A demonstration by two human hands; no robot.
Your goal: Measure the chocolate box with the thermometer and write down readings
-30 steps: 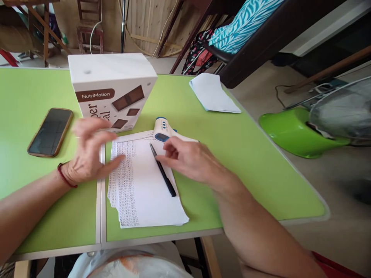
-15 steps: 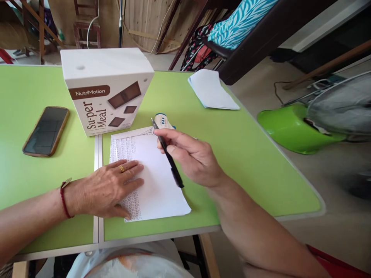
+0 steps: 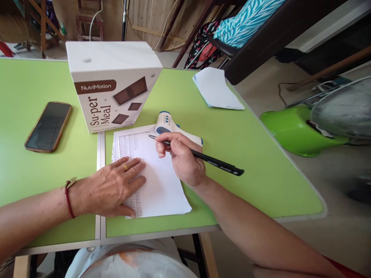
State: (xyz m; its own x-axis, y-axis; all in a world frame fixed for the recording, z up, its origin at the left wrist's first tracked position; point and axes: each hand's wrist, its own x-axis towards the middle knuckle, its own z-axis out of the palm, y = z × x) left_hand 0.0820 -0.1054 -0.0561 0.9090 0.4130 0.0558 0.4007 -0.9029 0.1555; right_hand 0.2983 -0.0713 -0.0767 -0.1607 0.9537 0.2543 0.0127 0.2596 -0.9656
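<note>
My left hand [image 3: 111, 188] lies flat on a stack of white paper [image 3: 162, 193], fingers spread over its left side. Columns of small handwriting run down that side; the right part of the sheet is blank. A black pen [image 3: 216, 164] is gripped in my right hand [image 3: 185, 156], its tip pointing left, just over the upper part of the paper. Whether the tip touches the sheet I cannot tell. Beyond my right fingers lies a white and blue device shaped like an infrared thermometer [image 3: 165, 121], partly hidden by the hand.
A white NutriMotion box [image 3: 101, 96] stands behind the paper on the green table [image 3: 246, 185]. To the left lies a phone [image 3: 48, 126]. Folded white sheets [image 3: 217, 88] rest near the far right edge. A green plastic tub [image 3: 301, 131] is on the floor at right.
The pen has swung from steep to nearly level in my right hand, its back end now pointing right. More of the white and blue device shows. My left hand stays on the paper.
</note>
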